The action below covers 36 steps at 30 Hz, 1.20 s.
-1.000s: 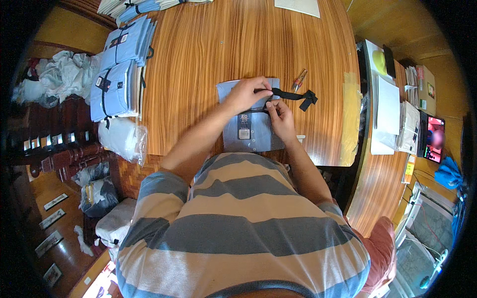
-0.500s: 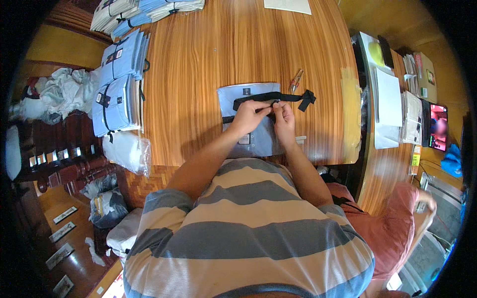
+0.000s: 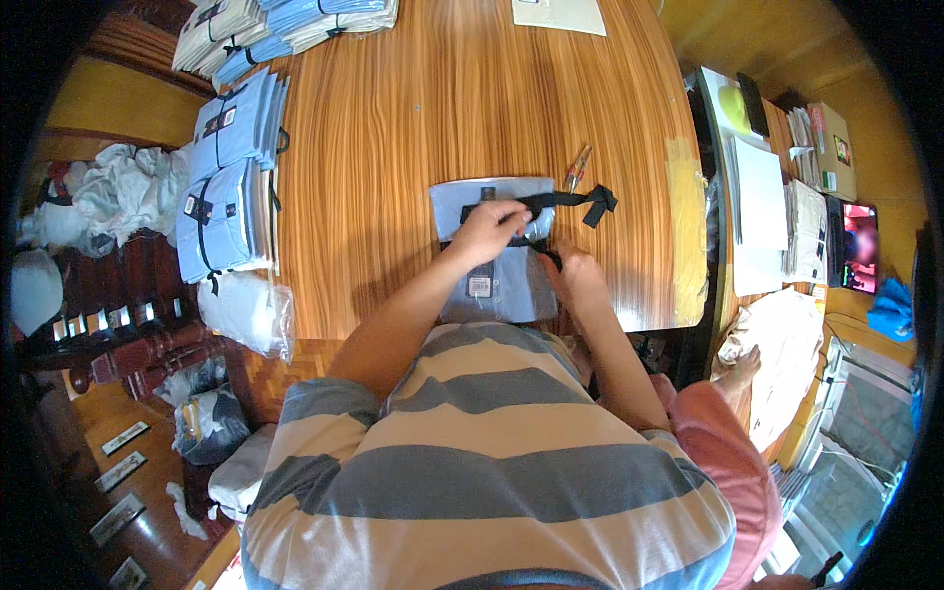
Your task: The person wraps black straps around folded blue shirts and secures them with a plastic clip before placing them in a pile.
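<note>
A folded blue shirt (image 3: pixel 454 197) with a white label lies at the near edge of the wooden table, and a black ribbon (image 3: pixel 562 200) crosses it. One end of the ribbon lies bunched on the wood to the right. Bent over the ribbon at the shirt's upper middle, my left hand (image 3: pixel 487 234) is closed on it. My right hand (image 3: pixel 580 277), at the shirt's right edge, is closed around a lower stretch of the black ribbon; its fingertips are partly hidden. Small thread snips (image 3: pixel 578 169) rest just beyond the ribbon.
Tied stacks of folded blue shirts (image 3: pixel 218 221) line the table's left side, with clear plastic bags (image 3: pixel 251 313) below them. Papers (image 3: pixel 559 14) lie at the far edge. On the right, a person in a pink sleeve (image 3: pixel 723 442) has a hand on cream cloth (image 3: pixel 777 369) at a side table.
My hands have drawn apart; the right moved down and right, pulling ribbon toward the shirt's edge. The person on the right has brought cream cloth onto the side table.
</note>
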Motion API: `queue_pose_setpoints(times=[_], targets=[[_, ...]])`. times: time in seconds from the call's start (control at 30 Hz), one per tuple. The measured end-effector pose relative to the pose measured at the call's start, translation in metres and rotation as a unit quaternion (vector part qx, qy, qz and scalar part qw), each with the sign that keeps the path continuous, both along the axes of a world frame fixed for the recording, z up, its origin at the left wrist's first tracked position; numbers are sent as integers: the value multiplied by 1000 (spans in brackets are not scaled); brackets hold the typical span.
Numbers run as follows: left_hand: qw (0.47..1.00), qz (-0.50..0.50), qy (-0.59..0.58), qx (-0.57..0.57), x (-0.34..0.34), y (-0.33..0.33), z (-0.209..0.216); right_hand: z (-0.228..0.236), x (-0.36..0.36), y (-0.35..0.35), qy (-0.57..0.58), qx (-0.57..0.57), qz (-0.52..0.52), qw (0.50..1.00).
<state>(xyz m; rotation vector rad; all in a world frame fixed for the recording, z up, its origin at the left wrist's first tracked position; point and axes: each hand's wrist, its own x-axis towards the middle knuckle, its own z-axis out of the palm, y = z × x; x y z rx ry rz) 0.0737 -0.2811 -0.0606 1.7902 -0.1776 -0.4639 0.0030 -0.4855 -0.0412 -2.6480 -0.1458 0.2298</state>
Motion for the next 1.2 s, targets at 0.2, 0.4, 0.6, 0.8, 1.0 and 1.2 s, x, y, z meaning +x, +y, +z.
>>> queue_pose_setpoints(times=[0.2, 0.4, 0.6, 0.8, 1.0, 1.2], targets=[[963, -131, -193, 137, -13, -5, -4, 50, 22, -8, -126, -84, 200, 968], [974, -153, -39, 164, -10, -13, 22, 70, 29, -5, 0, -79, 198, 977], [961, -274, 38, 8, 12, 0, -9, 53, 42, -6, -63, 17, 155, 986], [950, -296, 55, 84, 23, -1, 18, 9, 40, -19, 25, 219, 67, 973], [949, -295, -53, 95, 21, 11, 19, 20, 21, -9, 107, 209, 94, 968], [969, -197, -86, 123, 15, 10, 37, -20, 13, -7, 54, 274, 56, 959]])
